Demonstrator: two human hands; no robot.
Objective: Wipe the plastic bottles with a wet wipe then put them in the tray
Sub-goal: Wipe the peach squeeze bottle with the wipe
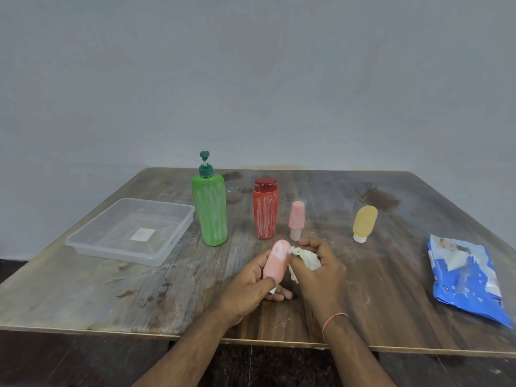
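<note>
- The clear plastic tray (pixel 156 216) sat well to the left of the fingers, and its only visible content was a small pale label on its floor.
- The left hand (pixel 245 289) curled round a rounded pink bottle (pixel 276 262), tilted with its cap end hidden in the palm.
- The right hand (pixel 321 270) pinched a crumpled white wet wipe (pixel 305 258) against the bottle's right side.
- Beyond the fingertips stood a tall green pump bottle (pixel 209 210) and a red bottle (pixel 265 212), both streaked white, and a small pink bottle (pixel 296 219) on its cap.
- A matte yellow bottle (pixel 364 223) stood cap-down beyond the right hand.
- A crinkled blue wipe pack (pixel 463 277) lay far right, near the edge of the scuffed wooden table (pixel 97 297); open tabletop lay left of the left hand.
</note>
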